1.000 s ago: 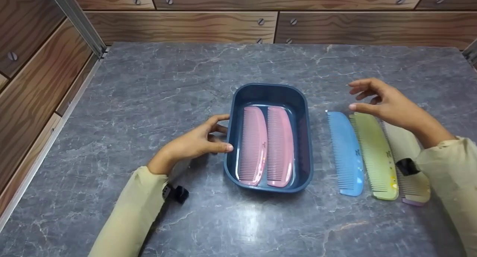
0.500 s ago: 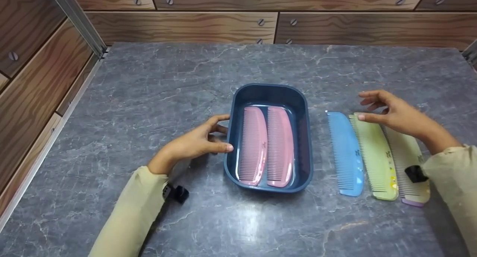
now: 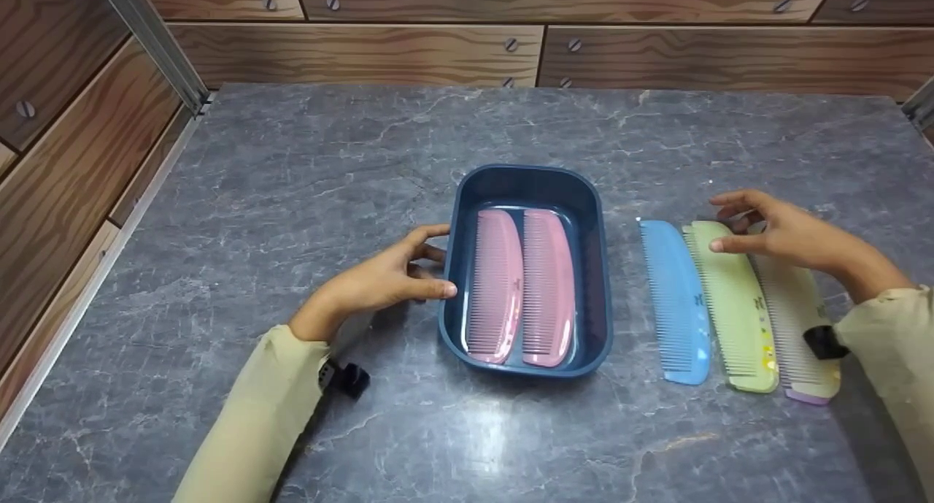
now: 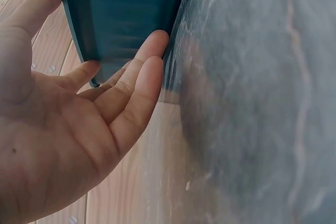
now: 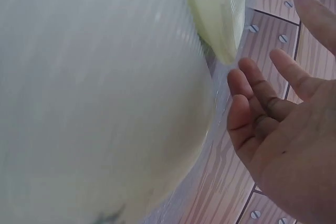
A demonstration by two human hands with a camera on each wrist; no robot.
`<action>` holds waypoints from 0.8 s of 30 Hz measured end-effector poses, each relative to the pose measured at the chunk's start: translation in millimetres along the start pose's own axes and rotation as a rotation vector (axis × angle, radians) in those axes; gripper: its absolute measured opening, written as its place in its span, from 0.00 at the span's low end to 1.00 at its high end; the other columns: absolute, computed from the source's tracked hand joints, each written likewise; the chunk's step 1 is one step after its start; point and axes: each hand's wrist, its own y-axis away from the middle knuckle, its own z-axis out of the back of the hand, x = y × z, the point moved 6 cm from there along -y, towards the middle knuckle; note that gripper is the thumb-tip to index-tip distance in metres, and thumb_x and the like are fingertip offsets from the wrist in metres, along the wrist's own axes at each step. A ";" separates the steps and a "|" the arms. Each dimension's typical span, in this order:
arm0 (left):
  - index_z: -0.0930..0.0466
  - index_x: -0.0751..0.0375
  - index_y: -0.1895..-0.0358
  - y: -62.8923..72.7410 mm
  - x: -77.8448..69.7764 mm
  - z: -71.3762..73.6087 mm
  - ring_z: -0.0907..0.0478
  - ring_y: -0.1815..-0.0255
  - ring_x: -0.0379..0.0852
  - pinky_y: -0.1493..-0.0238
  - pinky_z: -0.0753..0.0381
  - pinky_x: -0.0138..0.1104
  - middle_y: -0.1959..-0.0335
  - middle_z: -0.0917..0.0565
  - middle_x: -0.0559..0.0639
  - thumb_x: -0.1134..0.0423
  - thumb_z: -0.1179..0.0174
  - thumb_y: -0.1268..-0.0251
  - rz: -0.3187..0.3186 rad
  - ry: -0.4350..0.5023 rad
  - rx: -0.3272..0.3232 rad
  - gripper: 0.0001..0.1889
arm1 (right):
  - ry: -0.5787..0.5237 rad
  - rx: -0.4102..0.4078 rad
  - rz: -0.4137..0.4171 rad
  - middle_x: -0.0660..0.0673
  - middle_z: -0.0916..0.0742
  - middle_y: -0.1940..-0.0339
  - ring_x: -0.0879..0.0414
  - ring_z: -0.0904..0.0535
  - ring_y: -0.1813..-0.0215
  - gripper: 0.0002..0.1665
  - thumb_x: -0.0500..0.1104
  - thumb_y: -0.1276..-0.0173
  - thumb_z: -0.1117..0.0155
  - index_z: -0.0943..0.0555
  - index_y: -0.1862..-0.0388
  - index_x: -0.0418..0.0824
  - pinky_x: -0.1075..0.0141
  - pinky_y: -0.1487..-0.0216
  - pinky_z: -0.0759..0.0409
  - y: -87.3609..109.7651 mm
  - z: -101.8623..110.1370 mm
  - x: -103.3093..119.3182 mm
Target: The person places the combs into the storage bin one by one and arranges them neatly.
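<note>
The left hand (image 3: 379, 280) rests, relaxed, against the box (image 3: 595, 284). The right hand (image 3: 792, 233), loose and holding nothing, would best pinch the green comb's (image 3: 740, 313) toothless edge

Even light leaves white glare on the table (image 3: 487, 437) and shadow beside the left sleeve (image 3: 252, 423), while the right wrist view blurs the pale comb (image 5: 105, 93) and the left wrist view looks slightly soft.

Navy tub (image 3: 530, 185), two pink combs (image 3: 552, 288) inside (teeth leftward), to its right blue comb (image 3: 676, 302), green comb (image 3: 732, 306), pale comb (image 3: 795, 320)
</note>
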 end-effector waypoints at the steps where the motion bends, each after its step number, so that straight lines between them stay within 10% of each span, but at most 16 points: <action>1: 0.52 0.51 0.24 -0.1 0.1 0.0 0.19 0.49 0.49 0.52 0.21 0.36 0.35 0.31 0.63 0.61 0.34 0.38 -0.003 0.003 0.003 0.44 | 0.003 0.017 -0.007 0.26 0.32 0.35 0.34 0.32 0.40 0.42 0.47 0.31 0.37 0.44 0.27 0.31 0.45 0.48 0.29 -0.1 -0.8 -0.7; 24: 0.51 0.47 0.24 0.0 0.5 0.5 0.20 0.46 0.52 0.52 0.21 0.37 0.36 0.30 0.61 0.59 0.34 0.38 0.020 -0.009 -0.012 0.43 | 0.087 0.136 0.010 0.30 0.25 0.44 0.47 0.30 0.51 0.45 0.45 0.38 0.31 0.39 0.30 0.25 0.62 0.56 0.30 -7.4 -7.4 0.8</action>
